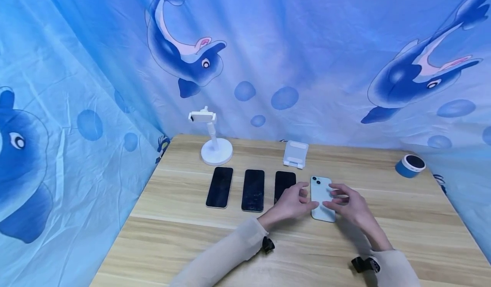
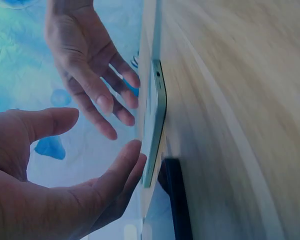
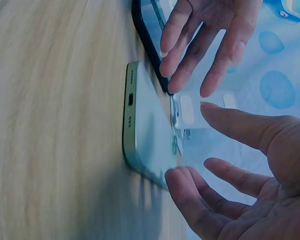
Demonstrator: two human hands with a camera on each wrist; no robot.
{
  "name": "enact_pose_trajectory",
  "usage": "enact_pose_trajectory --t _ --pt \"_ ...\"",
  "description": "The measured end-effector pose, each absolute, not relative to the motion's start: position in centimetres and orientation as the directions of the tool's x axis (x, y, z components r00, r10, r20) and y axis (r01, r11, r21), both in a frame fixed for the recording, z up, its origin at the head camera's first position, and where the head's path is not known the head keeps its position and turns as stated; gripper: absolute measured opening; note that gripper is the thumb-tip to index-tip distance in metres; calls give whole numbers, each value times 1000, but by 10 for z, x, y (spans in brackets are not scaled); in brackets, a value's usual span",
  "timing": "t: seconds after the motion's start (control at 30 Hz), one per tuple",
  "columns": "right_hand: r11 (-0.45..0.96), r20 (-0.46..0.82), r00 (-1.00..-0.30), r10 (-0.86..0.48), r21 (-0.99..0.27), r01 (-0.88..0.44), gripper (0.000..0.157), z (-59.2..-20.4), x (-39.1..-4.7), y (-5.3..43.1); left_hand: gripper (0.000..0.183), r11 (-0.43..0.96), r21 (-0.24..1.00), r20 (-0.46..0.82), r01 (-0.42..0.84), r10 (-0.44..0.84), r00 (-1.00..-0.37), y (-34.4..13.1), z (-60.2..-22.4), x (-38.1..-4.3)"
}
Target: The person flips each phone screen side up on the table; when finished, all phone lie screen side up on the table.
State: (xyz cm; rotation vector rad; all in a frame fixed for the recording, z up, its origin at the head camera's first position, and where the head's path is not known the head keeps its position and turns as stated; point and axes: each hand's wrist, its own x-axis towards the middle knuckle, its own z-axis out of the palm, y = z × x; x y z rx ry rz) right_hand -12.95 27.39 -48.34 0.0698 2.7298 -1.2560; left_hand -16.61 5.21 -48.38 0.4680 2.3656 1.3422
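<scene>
A pale mint smartphone (image 1: 321,189) lies flat on the wooden table with its back and two camera lenses facing up. My left hand (image 1: 292,201) hovers at its left side, thumb and fingers spread apart. Opposite it, on the phone's right, my right hand (image 1: 350,206) has the same loosely curved pose. Both wrist views show gaps between thumb and fingers with nothing in them. In the right wrist view the charging port edge of the mint phone (image 3: 131,107) faces the camera. Beneath my left hand, a dark-screened phone (image 1: 284,180) is partly covered.
Two more dark-screened phones, one in the middle (image 1: 253,191) and one farther left (image 1: 220,187), lie in the same row. Behind them stand a white phone stand (image 1: 217,151) with a round base and a white folding stand (image 1: 296,154). A blue-and-white cylinder (image 1: 410,166) sits at back right.
</scene>
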Motion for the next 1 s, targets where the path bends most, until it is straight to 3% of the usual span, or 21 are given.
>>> enact_pose_trajectory --t 0.37,0.67,1.0 --pt "650 -194 -981 26 -742 164 73 -488 -126 283 72 493 870 -229 -5 394 -890 64 -489 -160" --pt "581 -251 -967 37 -782 225 68 -494 -126 283 77 494 869 -196 30 399 -896 71 -493 -158" --pt "510 -217 -976 32 -836 203 59 -498 -131 285 83 477 877 -172 54 417 -892 80 -496 -160"
